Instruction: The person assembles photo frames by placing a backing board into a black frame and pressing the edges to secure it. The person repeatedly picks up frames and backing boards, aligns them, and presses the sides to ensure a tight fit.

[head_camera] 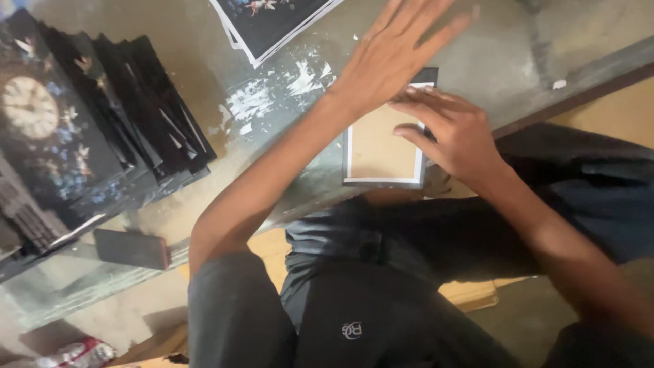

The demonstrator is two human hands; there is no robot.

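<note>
Cardboard panel (381, 146) under both palms, left hand (398, 51) flat, fingers spread, right hand (453, 133) curled, pressing.

From my remote view I see a worn grey worktable (170, 225) with a scuffed surface and white scrape marks (272, 95). 1 fanned stack of dark printed sheets (88, 129) lies at its left, more prints (272, 20) at the top edge. Tan floor (613, 102) shows beyond the table's rim. The light is dim and warm.
</note>
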